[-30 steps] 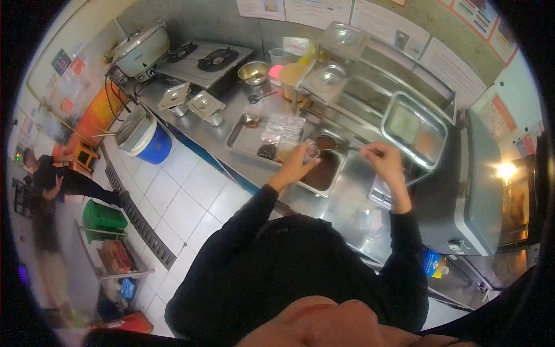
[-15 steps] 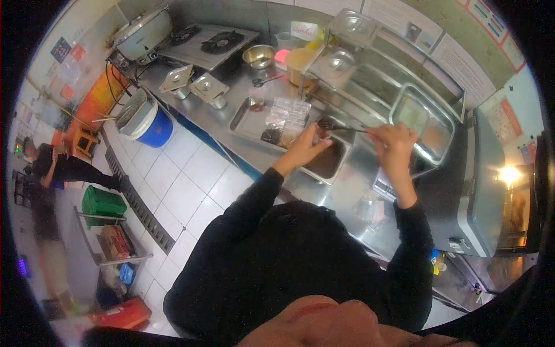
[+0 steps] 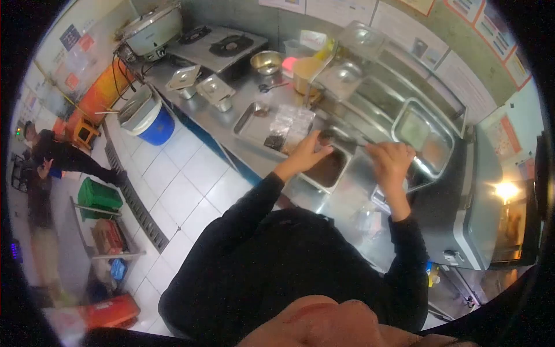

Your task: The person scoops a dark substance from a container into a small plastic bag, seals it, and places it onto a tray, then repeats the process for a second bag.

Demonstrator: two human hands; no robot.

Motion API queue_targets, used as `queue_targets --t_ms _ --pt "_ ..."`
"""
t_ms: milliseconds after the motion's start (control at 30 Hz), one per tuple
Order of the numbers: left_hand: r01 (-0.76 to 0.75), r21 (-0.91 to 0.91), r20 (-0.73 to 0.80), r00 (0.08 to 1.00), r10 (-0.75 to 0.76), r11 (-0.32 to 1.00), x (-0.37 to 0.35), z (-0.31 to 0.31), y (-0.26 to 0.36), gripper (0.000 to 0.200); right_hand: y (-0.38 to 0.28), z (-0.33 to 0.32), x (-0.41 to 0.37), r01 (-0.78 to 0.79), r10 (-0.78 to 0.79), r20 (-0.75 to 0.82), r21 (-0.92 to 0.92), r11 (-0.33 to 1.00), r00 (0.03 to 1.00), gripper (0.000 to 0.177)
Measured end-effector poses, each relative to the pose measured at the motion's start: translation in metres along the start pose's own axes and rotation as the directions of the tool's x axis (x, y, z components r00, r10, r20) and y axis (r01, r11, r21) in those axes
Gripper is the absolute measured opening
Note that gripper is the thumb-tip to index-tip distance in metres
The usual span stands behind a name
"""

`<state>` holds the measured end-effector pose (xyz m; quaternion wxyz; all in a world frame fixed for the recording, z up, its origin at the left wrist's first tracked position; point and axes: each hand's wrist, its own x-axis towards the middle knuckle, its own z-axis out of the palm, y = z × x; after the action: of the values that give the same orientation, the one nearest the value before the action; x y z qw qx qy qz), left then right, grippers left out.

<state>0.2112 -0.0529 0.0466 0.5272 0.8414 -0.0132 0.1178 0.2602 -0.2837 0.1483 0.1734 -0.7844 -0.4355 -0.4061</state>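
My left hand [image 3: 303, 155] is closed with thumb and fingers around what looks like a small clear plastic bag; its contents are blurred. In my right hand [image 3: 393, 162] is the handle of a spoon, whose blurred bowl end reaches toward the bag. Below both hands sits a rectangular steel pan [image 3: 342, 178] holding dark brown sauce or paste. Just left of it lies a shallow steel tray [image 3: 245, 122] with clear packets [image 3: 292, 120] and a few dark-filled ones. A device like a kitchen scale [image 3: 379, 198] is partly hidden behind my right wrist.
Clear plastic bags [image 3: 368, 222] lie on the steel counter. Lidded steel containers [image 3: 215, 89], scissors [image 3: 272, 87], a metal bowl [image 3: 266, 62] and a stove [image 3: 228, 46] stand farther back. At right is a large steel tray [image 3: 399, 130]. A blue bucket [image 3: 156, 128] and another person [image 3: 60, 150] are at left.
The view has shifted slightly. My right hand has lowered a little with the spoon, while my left hand stays over the pan's left edge with the bag.
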Motion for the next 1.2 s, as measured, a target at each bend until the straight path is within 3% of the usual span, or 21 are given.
queue_targets --t_ms 33,133,167,267,367,467,567,667,767,867,1067,1100,1200 --pt "-0.059 -0.034 -0.015 0.998 0.059 0.998 0.003 0.002 -0.007 0.069 -0.001 -0.002 0.002 0.000 0.000 -0.015 0.004 1.000 1.000 0.022" --pt "0.018 -0.018 0.030 0.999 -0.017 1.000 -0.002 -0.001 -0.002 0.065 -0.001 0.002 -0.004 0.003 -0.003 -0.006 -0.003 1.000 1.000 0.021" --pt "-0.055 -0.066 0.002 0.998 0.055 0.996 -0.001 0.003 -0.012 0.064 -0.003 -0.001 -0.003 0.000 0.000 -0.004 0.000 1.000 1.000 0.021" --pt "-0.076 -0.009 -0.060 0.995 0.075 0.997 -0.004 0.006 -0.015 0.062 -0.001 0.004 -0.007 -0.004 0.004 0.007 0.002 1.000 1.000 0.022" --pt "-0.066 0.015 -0.074 0.995 0.067 0.998 -0.010 0.002 -0.006 0.067 -0.002 0.006 -0.009 -0.024 0.024 0.020 0.032 0.999 1.000 0.022" --pt "-0.032 -0.036 0.018 0.999 0.033 0.999 -0.006 -0.002 -0.009 0.076 -0.006 0.007 -0.009 -0.032 0.031 0.018 0.055 0.998 0.999 0.022" --pt "-0.044 -0.048 -0.034 0.999 0.043 0.998 -0.007 0.001 -0.012 0.078 -0.007 0.008 -0.009 -0.036 0.035 0.014 0.067 0.997 0.999 0.021" --pt "-0.019 0.015 -0.041 0.999 0.019 1.000 -0.007 0.002 -0.014 0.073 -0.008 0.008 -0.013 -0.053 0.051 0.038 0.058 0.997 0.998 0.020" --pt "-0.054 -0.067 -0.027 0.998 0.052 0.996 -0.007 0.002 -0.013 0.070 -0.010 0.006 -0.013 -0.056 0.054 0.021 0.070 0.996 0.998 0.019" --pt "0.019 -0.016 -0.002 1.000 -0.019 1.000 -0.013 -0.007 0.009 0.069 -0.008 0.010 -0.013 -0.054 0.053 0.023 0.055 0.997 0.998 0.020" --pt "-0.127 -0.018 -0.141 0.982 0.123 0.992 -0.008 0.011 -0.033 0.064 -0.012 0.016 -0.020 -0.080 0.082 -0.016 0.091 0.993 0.997 0.018" --pt "-0.095 -0.010 -0.066 0.993 0.094 0.995 -0.010 0.001 -0.020 0.063 -0.016 0.014 -0.018 -0.111 0.112 -0.006 0.086 0.990 0.994 0.015" --pt "-0.063 0.023 -0.102 0.993 0.065 0.998 -0.009 0.004 -0.028 0.058 -0.016 0.017 -0.022 -0.136 0.133 0.050 0.079 0.988 0.990 0.011"
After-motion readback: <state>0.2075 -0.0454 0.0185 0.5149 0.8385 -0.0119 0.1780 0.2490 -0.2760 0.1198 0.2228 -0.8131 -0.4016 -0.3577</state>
